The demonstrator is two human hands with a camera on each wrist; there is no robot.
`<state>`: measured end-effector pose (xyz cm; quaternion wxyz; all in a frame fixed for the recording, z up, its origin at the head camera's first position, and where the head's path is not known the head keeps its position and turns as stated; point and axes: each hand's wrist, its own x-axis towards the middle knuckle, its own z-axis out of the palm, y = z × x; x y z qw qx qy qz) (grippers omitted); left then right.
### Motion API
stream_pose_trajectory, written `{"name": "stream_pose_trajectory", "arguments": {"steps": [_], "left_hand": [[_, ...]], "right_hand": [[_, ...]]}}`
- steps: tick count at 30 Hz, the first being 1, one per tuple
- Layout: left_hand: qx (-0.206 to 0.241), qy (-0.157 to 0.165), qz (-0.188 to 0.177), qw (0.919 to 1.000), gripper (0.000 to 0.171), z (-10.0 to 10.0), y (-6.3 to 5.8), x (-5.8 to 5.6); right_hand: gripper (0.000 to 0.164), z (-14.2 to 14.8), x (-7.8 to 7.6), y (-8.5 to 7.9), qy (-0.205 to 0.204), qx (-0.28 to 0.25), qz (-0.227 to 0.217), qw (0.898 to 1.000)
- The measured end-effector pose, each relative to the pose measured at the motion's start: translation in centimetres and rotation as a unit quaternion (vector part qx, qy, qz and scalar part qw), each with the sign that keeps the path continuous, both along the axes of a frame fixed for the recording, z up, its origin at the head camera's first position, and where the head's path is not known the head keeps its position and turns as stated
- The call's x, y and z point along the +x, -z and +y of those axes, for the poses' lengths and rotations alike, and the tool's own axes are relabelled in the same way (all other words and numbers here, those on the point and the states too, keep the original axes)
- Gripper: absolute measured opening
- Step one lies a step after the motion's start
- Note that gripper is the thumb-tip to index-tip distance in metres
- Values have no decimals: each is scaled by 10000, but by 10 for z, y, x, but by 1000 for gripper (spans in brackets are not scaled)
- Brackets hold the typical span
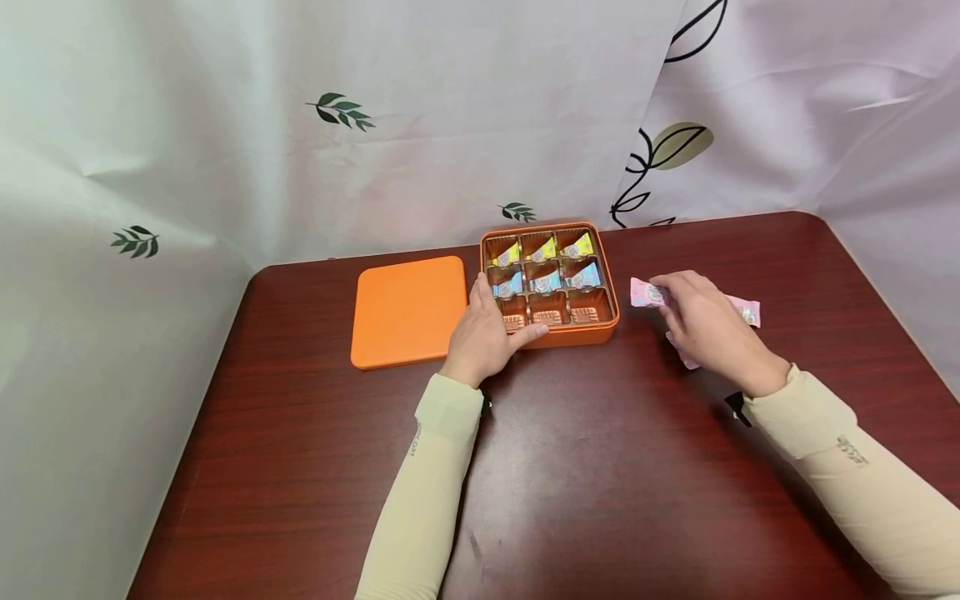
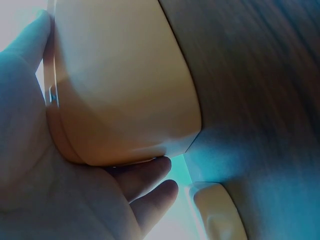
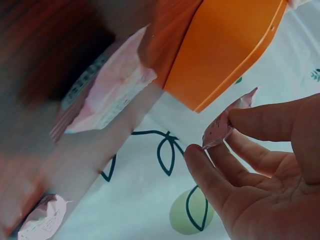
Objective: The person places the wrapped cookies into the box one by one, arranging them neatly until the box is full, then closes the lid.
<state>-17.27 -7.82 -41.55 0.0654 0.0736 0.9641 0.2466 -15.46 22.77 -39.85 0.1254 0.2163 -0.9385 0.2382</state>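
Observation:
An orange box (image 1: 577,337) holds a brown divided tray, with yellow-wrapped candies (image 1: 542,249) in its back row and blue-wrapped candies (image 1: 545,282) in the middle row; the front row's compartments show bare bottoms. My left hand (image 1: 480,337) grips the box's front left corner, fingers along the left side and thumb on the front rim. To the right of the box, my right hand (image 1: 705,321) pinches a pink-wrapped candy (image 3: 220,127) between thumb and fingers, above the table. Two more pink candies, one beyond the hand (image 1: 746,311) and one partly under it (image 1: 684,352), lie on the table.
The orange lid (image 1: 408,312) lies flat on the dark red wooden table (image 1: 570,467), left of the box. White curtains (image 1: 450,150) with leaf prints hang behind the table and along its sides.

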Motion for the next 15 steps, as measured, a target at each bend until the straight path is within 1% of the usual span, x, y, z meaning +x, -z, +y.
{"name": "stream_pose_trajectory", "arguments": {"steps": [3,15], "left_hand": [[3,-13,-3,10000,124,0,0,0],[56,-22,22,10000,125,-1,1,1]], "right_hand": [[33,-3,-1,0,-77,-76,138,9998],[33,-17,-1,-4,-196,-75,324,9993]]}}
